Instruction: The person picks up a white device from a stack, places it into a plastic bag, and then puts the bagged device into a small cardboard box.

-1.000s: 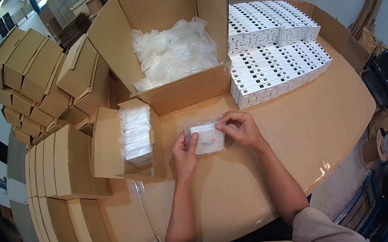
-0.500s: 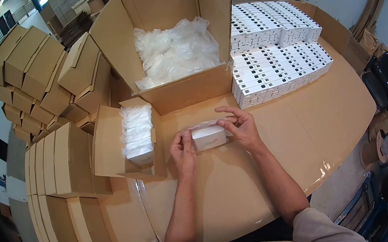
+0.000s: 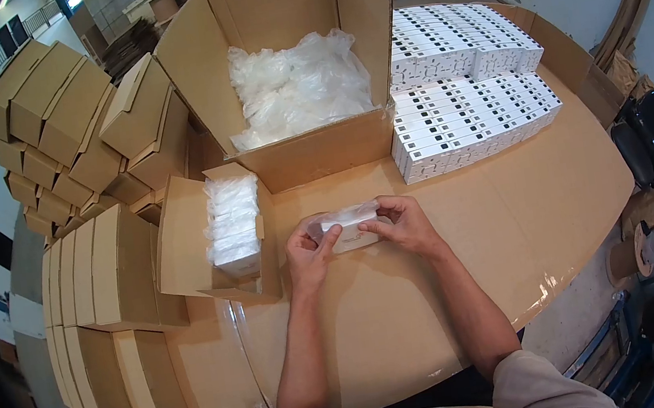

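Your left hand (image 3: 308, 258) and right hand (image 3: 413, 230) pinch one white pack (image 3: 354, 243) in clear wrap (image 3: 358, 211) — can't tell if it's shut. Left of them, wrapped packs (image 3: 232, 225) sit in the open box (image 3: 182, 244) — yours isn't in.

The brown surface (image 3: 513, 237) has free room at its right part. Away from the person, the tall open carton (image 3: 312, 156) blocks passage; at left, the smaller carton (image 3: 184, 247) stands in the way.

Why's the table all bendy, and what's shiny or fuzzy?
Head view: a wide lens likely bows the table and blackens the corners; glare glints along the table's right edge; shadow darkens its middle; print on the wrapped box looks fuzzy.
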Motion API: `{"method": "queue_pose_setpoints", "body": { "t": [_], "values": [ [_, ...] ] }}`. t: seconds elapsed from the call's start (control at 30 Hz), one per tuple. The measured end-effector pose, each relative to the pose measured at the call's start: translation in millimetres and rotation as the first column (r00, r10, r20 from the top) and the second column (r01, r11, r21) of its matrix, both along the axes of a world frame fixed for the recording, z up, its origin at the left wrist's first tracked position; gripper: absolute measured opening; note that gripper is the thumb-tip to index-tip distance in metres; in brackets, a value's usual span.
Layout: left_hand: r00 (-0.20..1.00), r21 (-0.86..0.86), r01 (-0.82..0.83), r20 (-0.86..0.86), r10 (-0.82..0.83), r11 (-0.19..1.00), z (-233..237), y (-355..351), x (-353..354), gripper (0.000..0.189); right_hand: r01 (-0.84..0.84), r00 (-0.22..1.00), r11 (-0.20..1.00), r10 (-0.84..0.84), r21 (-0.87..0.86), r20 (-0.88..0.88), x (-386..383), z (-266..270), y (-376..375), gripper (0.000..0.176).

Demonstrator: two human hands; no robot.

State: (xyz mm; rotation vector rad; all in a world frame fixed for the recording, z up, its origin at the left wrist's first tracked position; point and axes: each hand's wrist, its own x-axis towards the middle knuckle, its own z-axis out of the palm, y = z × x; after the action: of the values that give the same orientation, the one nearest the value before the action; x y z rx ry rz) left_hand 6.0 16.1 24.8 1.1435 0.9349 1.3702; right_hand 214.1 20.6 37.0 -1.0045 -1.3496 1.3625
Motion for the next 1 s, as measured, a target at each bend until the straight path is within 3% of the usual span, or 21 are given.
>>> {"method": "queue_pose_setpoints", "body": {
  "t": [0.23,0.37,0.47,0.77,0.8,0.87,0.97,1.0],
  "values": [
    [1.0,0.003,-0.006,0.017,0.006,1.0,3,-2,-1,0.016,0.042,0.996,0.999,-0.042,0.001,-0.073,1,2,0,0.009],
    [0.992,0.044,-0.088,0.098,0.084,0.995,-7,1,6,0.016,0.1,0.989,0.992,-0.091,0.075,-0.119,0,-5,4,0.015],
    [0.977,-0.039,-0.156,0.138,0.16,0.987,-7,0,14,0.018,0.106,0.99,0.989,-0.095,0.102,-0.109,-1,-3,3,0.018],
    [0.972,-0.096,-0.196,0.111,0.206,0.976,-5,-2,17,0.026,0.122,0.978,0.992,-0.114,0.042,-0.172,-2,-7,2,0.013],
    [0.972,-0.086,-0.195,0.114,0.204,0.977,-7,-1,18,0.026,0.133,0.962,0.989,-0.113,0.065,-0.248,-2,-3,0,0.01],
    [0.971,-0.066,-0.199,0.119,0.206,0.978,-12,1,17,0.026,0.152,0.914,0.983,-0.098,0.107,-0.394,-2,7,-4,0.008],
    [0.974,-0.061,-0.213,0.064,0.216,0.975,-8,-1,16,0.026,0.012,0.933,0.97,0.077,0.244,-0.352,17,5,-1,0.015],
    [0.973,-0.062,-0.22,0.053,0.224,0.973,-9,-2,15,0.026,-0.047,0.958,0.975,0.105,0.215,-0.268,20,5,-2,0.017]
  ]
}}
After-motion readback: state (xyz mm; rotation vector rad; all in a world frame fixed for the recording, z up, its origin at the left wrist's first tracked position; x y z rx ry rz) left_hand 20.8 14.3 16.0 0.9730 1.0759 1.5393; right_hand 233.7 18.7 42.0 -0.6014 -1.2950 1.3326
